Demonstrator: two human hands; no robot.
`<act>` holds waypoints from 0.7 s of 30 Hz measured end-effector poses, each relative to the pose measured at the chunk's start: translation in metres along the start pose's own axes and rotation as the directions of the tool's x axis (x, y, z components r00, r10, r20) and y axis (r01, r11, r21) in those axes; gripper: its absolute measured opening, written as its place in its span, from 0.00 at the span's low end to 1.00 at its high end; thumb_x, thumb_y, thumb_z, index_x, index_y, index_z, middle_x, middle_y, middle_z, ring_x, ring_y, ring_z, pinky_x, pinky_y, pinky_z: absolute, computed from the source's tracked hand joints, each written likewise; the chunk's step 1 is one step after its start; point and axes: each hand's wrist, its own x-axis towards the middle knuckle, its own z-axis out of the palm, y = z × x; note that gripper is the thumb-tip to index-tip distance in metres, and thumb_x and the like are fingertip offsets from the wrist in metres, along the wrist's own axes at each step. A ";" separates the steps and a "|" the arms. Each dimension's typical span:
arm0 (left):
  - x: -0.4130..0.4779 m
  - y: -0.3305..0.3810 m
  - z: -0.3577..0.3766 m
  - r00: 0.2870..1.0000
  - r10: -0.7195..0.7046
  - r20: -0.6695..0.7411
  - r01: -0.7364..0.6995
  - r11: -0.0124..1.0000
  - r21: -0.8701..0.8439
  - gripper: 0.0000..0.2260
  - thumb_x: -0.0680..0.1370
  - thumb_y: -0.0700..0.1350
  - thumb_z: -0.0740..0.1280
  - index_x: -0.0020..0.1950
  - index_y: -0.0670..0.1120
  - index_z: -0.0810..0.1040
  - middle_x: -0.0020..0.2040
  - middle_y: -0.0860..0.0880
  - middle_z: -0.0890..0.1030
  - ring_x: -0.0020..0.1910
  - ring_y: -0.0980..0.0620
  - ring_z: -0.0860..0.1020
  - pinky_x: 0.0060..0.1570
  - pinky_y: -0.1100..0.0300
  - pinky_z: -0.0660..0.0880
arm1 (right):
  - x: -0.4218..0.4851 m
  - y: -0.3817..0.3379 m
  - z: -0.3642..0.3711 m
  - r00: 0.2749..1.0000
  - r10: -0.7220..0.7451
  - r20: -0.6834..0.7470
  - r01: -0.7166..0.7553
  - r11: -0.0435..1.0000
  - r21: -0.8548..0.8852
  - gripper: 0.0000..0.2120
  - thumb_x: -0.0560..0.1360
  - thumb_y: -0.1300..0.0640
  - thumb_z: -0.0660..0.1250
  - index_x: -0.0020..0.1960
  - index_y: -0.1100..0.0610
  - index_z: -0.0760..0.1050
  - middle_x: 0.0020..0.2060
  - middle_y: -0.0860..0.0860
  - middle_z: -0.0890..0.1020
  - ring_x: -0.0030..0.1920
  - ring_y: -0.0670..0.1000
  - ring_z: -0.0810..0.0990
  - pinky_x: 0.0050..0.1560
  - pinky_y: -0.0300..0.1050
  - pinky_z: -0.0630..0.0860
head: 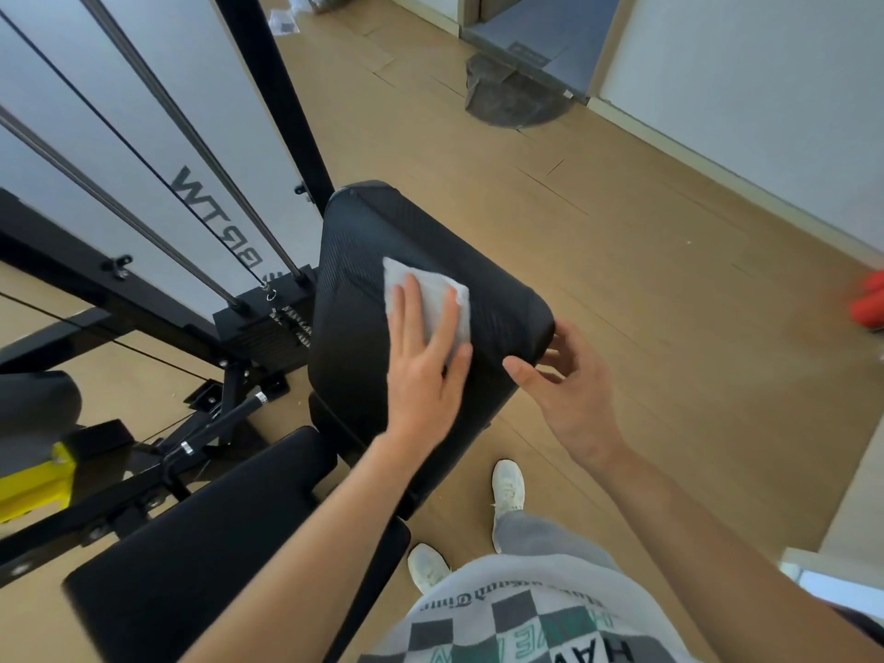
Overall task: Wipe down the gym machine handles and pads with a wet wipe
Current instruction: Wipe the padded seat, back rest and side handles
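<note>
A: Your left grip (423, 375) lies flat, fingers straight and spread. It presses the white wet wipe (430, 294) onto the black textured pad (378, 232) at the centre of the frame.

B: And your right grip (569, 399) clasps that pad's lower right corner, with the thumb on the top surface and the fingers curled round the edge.

A: The wipe is folded to a rough rectangle on the pad's right half. Your fingers cover its lower part, and its upper left corner shows clear.

B: Toward the lower left you have a second, smooth black cushion (191, 543) running down to the bottom edge.

A: Left of centre, the weight stack (260, 337) sits just beside the pad. Steel guide rods (191, 136) and a black cable (143, 161) slant down to it from the upper left.

B: A yellow part (33, 485) shows at the left edge, and something orange (868, 303), too blurred to name, at the right edge. Your white shoes (508, 485) stand on the wooden floor (622, 232) below the pad.
</note>
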 end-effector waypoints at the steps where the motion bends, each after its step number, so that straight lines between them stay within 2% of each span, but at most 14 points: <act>1: -0.012 0.006 0.007 0.999 0.041 0.016 -0.041 0.999 0.016 0.23 0.87 0.53 0.54 0.82 0.53 0.59 0.84 0.42 0.45 0.83 0.38 0.42 0.75 0.30 0.59 | 0.000 0.001 0.000 1.000 -0.001 0.003 0.001 1.000 0.016 0.20 0.72 0.60 0.78 0.59 0.47 0.77 0.50 0.40 0.84 0.50 0.44 0.83 0.47 0.37 0.80; 3: -0.035 0.013 0.020 0.993 0.112 0.039 -0.114 0.992 0.055 0.22 0.87 0.50 0.56 0.81 0.49 0.63 0.83 0.38 0.50 0.83 0.37 0.44 0.72 0.28 0.63 | 0.001 0.003 -0.001 1.000 -0.016 0.008 0.016 1.000 0.022 0.19 0.72 0.62 0.78 0.58 0.47 0.77 0.49 0.40 0.85 0.49 0.45 0.84 0.47 0.36 0.79; 5: -0.049 0.013 0.024 0.985 0.157 0.070 -0.162 0.984 0.080 0.22 0.87 0.48 0.57 0.82 0.50 0.60 0.83 0.36 0.52 0.83 0.37 0.46 0.70 0.29 0.66 | 0.002 0.004 -0.001 1.000 -0.026 0.015 0.026 0.999 0.023 0.19 0.73 0.62 0.77 0.58 0.47 0.77 0.49 0.41 0.85 0.50 0.46 0.84 0.47 0.37 0.80; 9: -0.044 -0.003 0.010 0.976 0.187 0.114 -0.200 0.973 0.113 0.24 0.88 0.54 0.50 0.84 0.53 0.51 0.84 0.46 0.45 0.83 0.41 0.44 0.71 0.31 0.66 | 0.002 0.008 0.000 0.999 -0.028 0.014 0.028 0.999 0.023 0.19 0.73 0.61 0.77 0.59 0.46 0.77 0.50 0.41 0.84 0.50 0.46 0.83 0.47 0.37 0.79; 11: -0.026 -0.013 -0.001 0.993 0.073 0.097 -0.082 0.993 0.087 0.25 0.87 0.56 0.48 0.84 0.54 0.49 0.84 0.51 0.40 0.83 0.44 0.42 0.74 0.33 0.64 | 0.001 0.008 0.001 0.999 -0.032 0.010 0.032 0.999 0.031 0.20 0.73 0.61 0.77 0.59 0.43 0.76 0.50 0.39 0.84 0.50 0.44 0.83 0.47 0.36 0.79; 13: -0.002 -0.024 -0.013 0.996 -0.069 0.063 0.067 0.997 0.030 0.25 0.87 0.58 0.47 0.84 0.57 0.47 0.84 0.52 0.40 0.83 0.48 0.40 0.77 0.41 0.59 | -0.001 0.009 0.001 0.999 -0.038 0.003 0.038 0.999 0.037 0.21 0.74 0.62 0.76 0.61 0.45 0.76 0.51 0.38 0.84 0.50 0.43 0.83 0.47 0.35 0.79; 15: 0.023 -0.039 -0.028 0.984 -0.176 0.030 0.177 0.984 -0.035 0.25 0.86 0.59 0.47 0.82 0.62 0.45 0.84 0.52 0.41 0.83 0.50 0.39 0.74 0.49 0.56 | -0.002 0.010 0.002 0.999 -0.041 0.002 0.040 0.998 0.045 0.20 0.74 0.61 0.76 0.62 0.47 0.75 0.51 0.38 0.84 0.51 0.43 0.83 0.47 0.34 0.79; 16: 0.034 -0.047 -0.035 0.972 -0.233 0.014 0.233 0.969 -0.079 0.24 0.87 0.58 0.48 0.82 0.63 0.44 0.84 0.53 0.40 0.82 0.51 0.40 0.74 0.50 0.56 | -0.002 0.011 0.002 0.999 -0.040 0.005 0.040 0.998 0.048 0.20 0.74 0.60 0.76 0.63 0.47 0.75 0.52 0.38 0.84 0.52 0.43 0.83 0.48 0.35 0.79; 18: 0.050 -0.062 -0.046 0.940 -0.340 -0.003 0.334 0.925 -0.182 0.26 0.87 0.57 0.50 0.83 0.60 0.44 0.84 0.53 0.40 0.82 0.53 0.41 0.80 0.49 0.51 | -0.003 0.013 0.002 0.999 -0.041 -0.001 0.041 0.998 0.047 0.20 0.75 0.58 0.75 0.64 0.48 0.75 0.53 0.39 0.84 0.53 0.45 0.83 0.48 0.37 0.79; 21: 0.054 -0.064 -0.047 0.914 -0.405 -0.001 0.395 0.893 -0.214 0.27 0.87 0.57 0.50 0.84 0.57 0.45 0.84 0.52 0.40 0.83 0.51 0.40 0.82 0.46 0.48 | -0.006 0.016 0.004 0.999 -0.043 -0.016 0.044 0.998 0.048 0.20 0.75 0.56 0.75 0.66 0.51 0.75 0.54 0.41 0.84 0.54 0.46 0.83 0.49 0.38 0.80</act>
